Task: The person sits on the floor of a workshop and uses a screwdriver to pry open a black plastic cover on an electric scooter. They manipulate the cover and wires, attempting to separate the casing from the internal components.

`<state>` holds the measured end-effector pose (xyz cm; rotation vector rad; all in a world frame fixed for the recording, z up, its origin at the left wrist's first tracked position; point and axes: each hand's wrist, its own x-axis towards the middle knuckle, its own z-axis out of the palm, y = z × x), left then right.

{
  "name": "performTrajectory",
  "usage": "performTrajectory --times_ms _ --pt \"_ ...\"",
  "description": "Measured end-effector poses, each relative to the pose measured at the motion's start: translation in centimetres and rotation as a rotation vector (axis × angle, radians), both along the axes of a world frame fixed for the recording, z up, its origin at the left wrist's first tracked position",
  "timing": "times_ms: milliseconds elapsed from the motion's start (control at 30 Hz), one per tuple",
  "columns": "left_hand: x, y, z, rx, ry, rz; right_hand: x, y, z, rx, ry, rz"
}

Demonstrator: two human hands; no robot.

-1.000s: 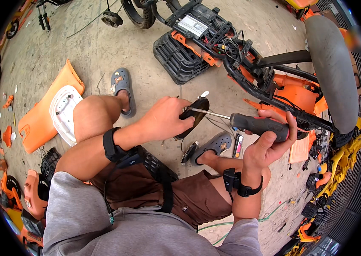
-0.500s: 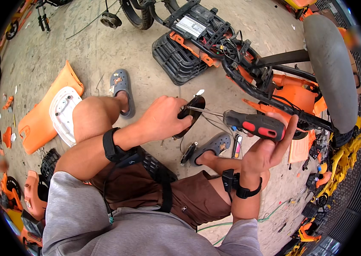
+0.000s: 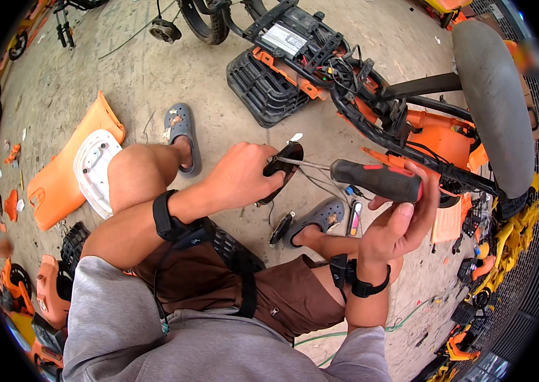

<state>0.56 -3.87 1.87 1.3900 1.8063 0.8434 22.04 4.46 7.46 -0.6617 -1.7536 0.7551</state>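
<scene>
My left hand (image 3: 244,172) pinches a glossy dark oval part (image 3: 290,158), with the fingers over its left side. A screwdriver (image 3: 378,180) with a black-and-red handle lies in my right hand (image 3: 400,219). Its shaft points left, and the tip meets the dark part beside my left fingers; whether it sits in a screw is too small to tell. My right thumb and fingers wrap the butt end of the handle. Thin cables (image 3: 314,175) run behind the part and the shaft. Both hands are raised in front of my knees.
A stripped scooter frame (image 3: 371,127) with exposed wiring lies ahead to the right, a black crate-like basket (image 3: 263,89) beside it. An orange panel (image 3: 69,172) and a white cover (image 3: 96,167) rest on the floor at left. Yellow parts (image 3: 514,239) pile up along the right wall.
My right fingers have shifted round the screwdriver handle, which has turned so that less red shows. The handle and the dark part have moved slightly left.
</scene>
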Motion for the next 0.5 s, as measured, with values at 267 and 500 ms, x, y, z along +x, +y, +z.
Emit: performTrajectory --times_ms 267,500 --pt "0.0 -0.1 0.2 0.005 -0.003 0.011 0.7 0.7 -0.5 0.187 -0.111 -0.1" --pt "0.0 -0.1 0.3 0.013 0.001 0.011 0.9 0.7 -1.2 0.053 0.05 -0.037"
